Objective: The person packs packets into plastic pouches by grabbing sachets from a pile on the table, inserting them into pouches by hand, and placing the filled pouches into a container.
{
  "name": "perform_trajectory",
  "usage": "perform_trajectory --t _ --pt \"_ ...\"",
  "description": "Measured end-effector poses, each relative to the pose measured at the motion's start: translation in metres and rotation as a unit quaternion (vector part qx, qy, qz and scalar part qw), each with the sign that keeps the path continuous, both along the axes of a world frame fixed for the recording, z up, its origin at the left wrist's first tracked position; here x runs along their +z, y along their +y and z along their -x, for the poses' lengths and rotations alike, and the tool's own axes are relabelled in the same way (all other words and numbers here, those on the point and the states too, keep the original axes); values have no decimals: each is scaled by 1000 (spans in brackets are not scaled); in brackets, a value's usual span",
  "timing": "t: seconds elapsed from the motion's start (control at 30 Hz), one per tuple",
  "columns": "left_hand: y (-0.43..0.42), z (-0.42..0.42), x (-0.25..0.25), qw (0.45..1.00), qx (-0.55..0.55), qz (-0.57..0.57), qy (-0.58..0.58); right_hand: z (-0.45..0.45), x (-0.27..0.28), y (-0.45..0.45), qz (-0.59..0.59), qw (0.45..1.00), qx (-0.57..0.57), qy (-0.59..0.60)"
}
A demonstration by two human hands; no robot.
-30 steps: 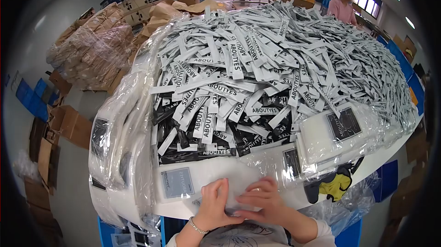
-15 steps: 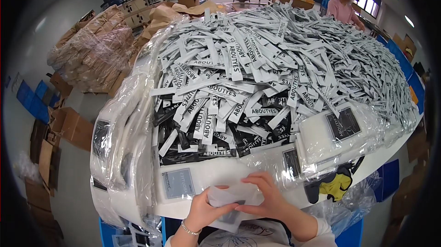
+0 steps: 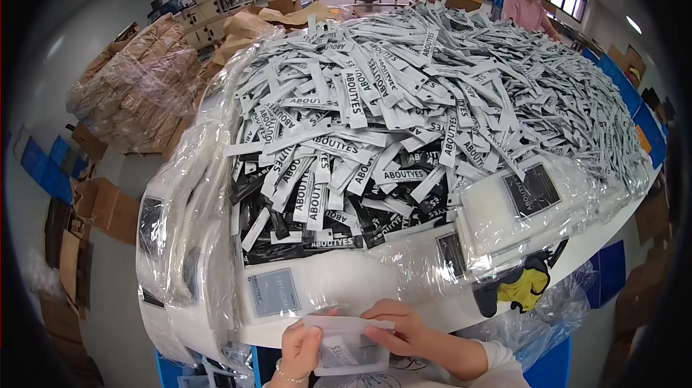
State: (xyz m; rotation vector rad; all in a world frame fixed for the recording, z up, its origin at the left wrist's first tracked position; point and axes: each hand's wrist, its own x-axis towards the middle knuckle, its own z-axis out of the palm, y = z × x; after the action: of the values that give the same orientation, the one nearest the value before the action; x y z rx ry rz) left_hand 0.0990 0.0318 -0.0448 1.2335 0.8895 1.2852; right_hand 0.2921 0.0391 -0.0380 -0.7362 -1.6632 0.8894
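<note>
1. While half a second ago the frosted pouch (image 3: 353, 360) was curled and tilted between the fingers, it's now spread flatter, upper edge stretched across, printed side showing.
2. Meaning for the work in hand: looks like one pouch is straightened and under control, with attention on its upper edge. My judgement only.
3. Pouch location: held up in front of the torso, just off the near edge of the white table (image 3: 263, 334).
4. Left hand (image 3: 299, 348), bracelet at wrist: narrow grip on the pouch's left side, thumb in front.
5. Right hand (image 3: 404, 327): pinching the upper edge toward its right end, thumb and fingers close together.
6. Glare and small size make it hard to say whether the pouch has anything inside; can't tell.
7. Writing: held pouch has a greyish print, seemingly ending "YES".
8. Flat frosted stack (image 3: 353, 272) just beyond the hands: blue-grey label (image 3: 275, 292), reads ABOUTYES.
9. Clear-wrapped stack (image 3: 490, 211) on the right: black label (image 3: 531, 189), also ABOUTYES.
10. Big heap of pale stick packets (image 3: 353, 99): bold dark ABOUTYES, many at odd angles. Black packets (image 3: 335, 242) at its near edge: same word in light letters.
11. Heap and stacks otherwise unchanged; slight overall shift looks like head movement.
</note>
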Motion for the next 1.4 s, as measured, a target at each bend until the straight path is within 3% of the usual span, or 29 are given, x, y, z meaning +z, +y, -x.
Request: perform_trajectory --t 0.1,0.2,0.27,0.3,0.37,0.43,0.47,0.5,0.53,0.6,0.63,0.7,0.77,0.83,0.9,0.93,0.97,1.03,1.1,1.17,1.23,1.27,1.33,1.4 --pt "-2 16 15 975 8 1 221 15 -6 -1 29 999 14 4" --pt "-17 22 2 997 32 34 58 20 -7 6 -7 996 74 -56" --pt "-26 37 15 977 -50 131 160 19 0 21 -95 976 138 -142" --pt "-31 50 25 956 -91 180 211 15 9 28 -94 972 125 -176" --pt "-40 87 38 946 -179 121 242 -4 34 46 -91 960 101 -246" --pt "-54 128 37 922 -213 192 259 -38 18 79 -141 896 -34 -420" --pt "-67 154 29 902 -193 265 280 -50 37 93 29 856 -108 -505" --pt "-87 185 13 872 -140 354 308 -64 31 105 -134 779 -233 -566" --pt "-110 227 -19 829 -67 448 328 -75 31 117 -137 694 -262 -657" --pt "-155 301 -87 759 49 510 401 -95 25 137 -135 642 -248 -713" --pt "-166 296 -94 701 46 407 584 -100 24 142 -133 615 -240 -739" --pt "-175 284 -103 451 68 181 871 -105 28 147 -198 655 -232 -691" --pt "-150 276 -106 655 25 320 684 -107 30 149 -241 659 -270 -659" --pt "-106 198 -45 713 -3 454 535 -108 25 154 -266 630 -355 -638" --pt "-82 153 -17 846 -95 343 398 -115 7 163 -255 588 -389 -662" --pt "-73 136 -7 894 -139 279 321 -118 3 166 -250 566 -406 -672" --pt "-64 120 -2 912 -139 215 320 -117 6 167 -218 582 -392 -678" --pt "-46 93 -2 935 -138 86 314 -116 11 169 -151 612 -359 -688" --pt "-28 75 -12 948 -67 58 305 -118 16 166 -152 664 -332 -653" --pt "2 55 -25 892 -8 -133 431 -117 22 161 -207 710 -323 -591" --pt "22 34 -28 814 9 -185 550 -112 30 151 -314 740 -330 -496" --pt "29 27 -30 769 18 -209 604 -100 46 136 -291 791 -312 -439" --pt "32 31 -41 790 -23 -204 577 -90 67 98 -274 878 -251 -301" --pt "34 39 -46 809 -55 -193 553 -99 70 46 -268 898 -199 -286"
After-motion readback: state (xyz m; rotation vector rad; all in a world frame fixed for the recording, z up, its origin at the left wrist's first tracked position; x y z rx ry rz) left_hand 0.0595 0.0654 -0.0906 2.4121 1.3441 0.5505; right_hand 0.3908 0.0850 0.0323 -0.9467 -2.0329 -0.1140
